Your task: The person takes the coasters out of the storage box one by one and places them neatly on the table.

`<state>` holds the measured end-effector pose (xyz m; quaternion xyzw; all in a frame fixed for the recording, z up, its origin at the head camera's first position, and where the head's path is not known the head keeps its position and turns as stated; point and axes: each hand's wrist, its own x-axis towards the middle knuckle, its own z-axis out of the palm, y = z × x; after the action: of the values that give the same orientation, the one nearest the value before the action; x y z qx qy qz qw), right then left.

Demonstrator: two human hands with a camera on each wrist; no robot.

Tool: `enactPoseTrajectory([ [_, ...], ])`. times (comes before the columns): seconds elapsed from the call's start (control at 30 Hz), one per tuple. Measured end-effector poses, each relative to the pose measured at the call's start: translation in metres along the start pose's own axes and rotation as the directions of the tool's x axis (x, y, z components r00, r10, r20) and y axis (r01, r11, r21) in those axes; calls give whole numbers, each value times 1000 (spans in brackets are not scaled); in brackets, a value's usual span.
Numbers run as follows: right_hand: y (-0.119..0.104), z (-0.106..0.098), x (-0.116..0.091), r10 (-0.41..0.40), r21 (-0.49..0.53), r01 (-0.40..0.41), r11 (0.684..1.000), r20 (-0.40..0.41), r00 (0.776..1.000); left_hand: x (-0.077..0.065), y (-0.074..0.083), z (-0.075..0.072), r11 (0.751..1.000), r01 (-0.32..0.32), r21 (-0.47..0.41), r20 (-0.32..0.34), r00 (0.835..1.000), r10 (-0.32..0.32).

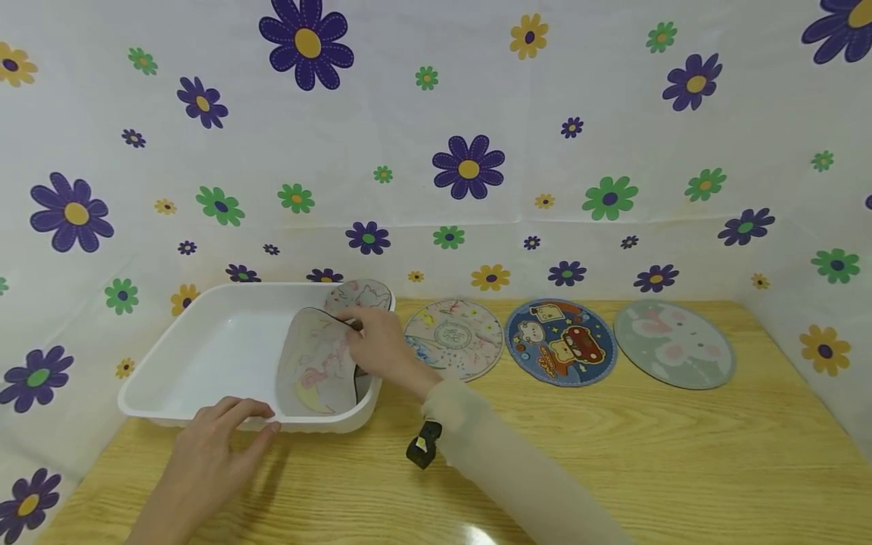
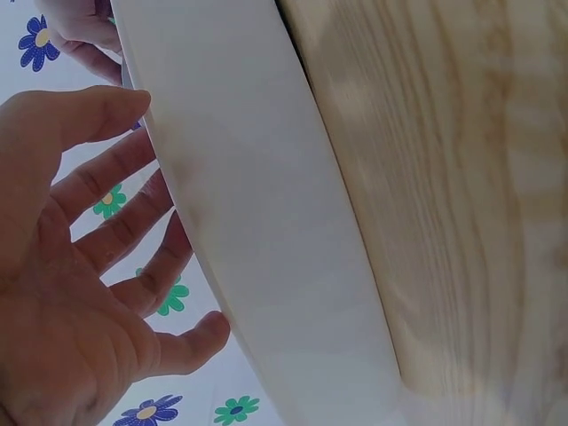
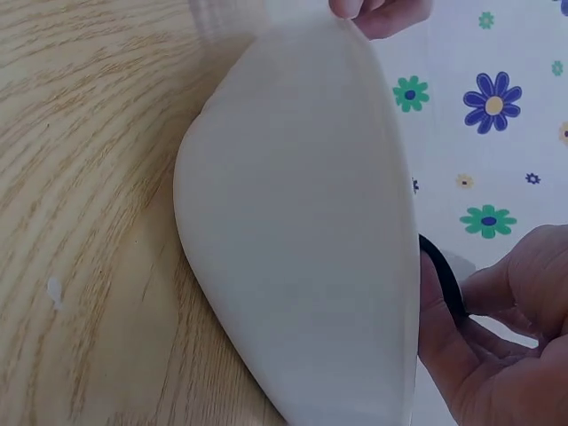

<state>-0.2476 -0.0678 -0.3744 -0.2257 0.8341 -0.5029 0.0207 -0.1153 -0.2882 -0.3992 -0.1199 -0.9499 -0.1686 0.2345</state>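
Observation:
My right hand [image 1: 383, 344] pinches the edge of a round mouse pad [image 1: 315, 362] with a pale pastel print and a yellow moon. The pad is bent and sits inside the right part of a white plastic basin [image 1: 218, 341]. In the right wrist view its black edge [image 3: 444, 275] shows between thumb and fingers. Behind it, another pinkish round pad [image 1: 368, 291] leans in the basin's far right corner, partly hidden. My left hand [image 1: 211, 446] is at the basin's near rim; in the left wrist view the fingers are spread, with fingertips right at the rim [image 2: 191, 244].
Right of the basin, a pastel floral pad [image 1: 455, 339], a dark blue cartoon pad [image 1: 562, 341] and a grey-green bunny pad [image 1: 674, 344] lie in a row on the wooden table [image 1: 647, 454]. A flower-printed cloth [image 1: 381, 129] hangs behind and along both sides.

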Motion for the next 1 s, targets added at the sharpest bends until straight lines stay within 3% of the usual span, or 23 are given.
enactPoseTrajectory([
  [0.2, 2, -5, -1, 94, 122, -92, 988, -8, 996, 3, 1, 0, 999, 38, -4, 36, 999, -38],
  [0.43, 1, -13, -8, 137, 233, -130, 964, -13, 991, 6, -1, 1, 999, 26, -19, 23, 999, -26],
  [1.0, 4, -17, -24, 219, 356, -189, 915, -45, 975, 10, -4, 4, 1000, -19, -5, -8, 1000, 19],
])
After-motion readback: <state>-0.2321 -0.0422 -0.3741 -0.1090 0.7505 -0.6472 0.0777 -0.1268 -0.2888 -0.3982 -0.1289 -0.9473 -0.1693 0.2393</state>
